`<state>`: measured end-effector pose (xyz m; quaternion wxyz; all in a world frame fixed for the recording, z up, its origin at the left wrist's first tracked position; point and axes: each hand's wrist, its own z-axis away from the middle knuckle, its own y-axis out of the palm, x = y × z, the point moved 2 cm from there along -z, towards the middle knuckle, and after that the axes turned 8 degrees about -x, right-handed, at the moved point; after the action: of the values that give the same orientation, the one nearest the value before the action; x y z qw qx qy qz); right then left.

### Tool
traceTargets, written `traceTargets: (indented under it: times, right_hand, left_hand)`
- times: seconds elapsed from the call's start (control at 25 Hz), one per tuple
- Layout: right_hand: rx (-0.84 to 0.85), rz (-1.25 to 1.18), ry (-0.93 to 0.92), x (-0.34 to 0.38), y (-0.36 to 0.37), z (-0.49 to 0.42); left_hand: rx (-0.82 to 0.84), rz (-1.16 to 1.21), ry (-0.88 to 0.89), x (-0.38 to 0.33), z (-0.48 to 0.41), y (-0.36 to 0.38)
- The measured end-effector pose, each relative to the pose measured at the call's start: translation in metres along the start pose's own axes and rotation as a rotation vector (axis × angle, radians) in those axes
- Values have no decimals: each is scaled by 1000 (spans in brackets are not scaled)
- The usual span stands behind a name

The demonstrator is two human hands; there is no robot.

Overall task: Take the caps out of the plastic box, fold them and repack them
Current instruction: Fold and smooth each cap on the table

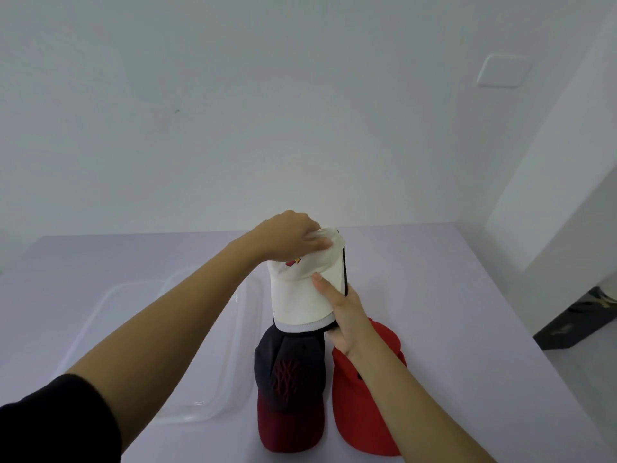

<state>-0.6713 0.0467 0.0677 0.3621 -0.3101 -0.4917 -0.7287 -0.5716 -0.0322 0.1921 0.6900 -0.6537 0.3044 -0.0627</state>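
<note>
Above the pale table [450, 295], both hands are holding a cream cap [300, 295] upright: the left hand [290, 237] is pinching its top edge with closed fingers, while the right hand [345, 315] is gripping its lower side, thumb pressing the fabric. Below it, a navy-and-maroon cap [288, 389] and a red cap [360, 406] are lying side by side, just right of the clear plastic box [187, 409].
</note>
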Motion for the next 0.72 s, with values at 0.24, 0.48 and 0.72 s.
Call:
traceTargets:
  times: [0.24, 0.48, 0.72]
  right_hand:
    - [15, 14, 12, -3, 3, 3]
    - [51, 62, 11, -5, 8, 5]
    - [116, -198, 67, -5, -3, 1]
  left_hand:
    - [-27, 32, -38, 0, -2, -1]
    - [-210, -154, -94, -6, -12, 18]
    - [-267, 401, -191, 16, -4, -7]
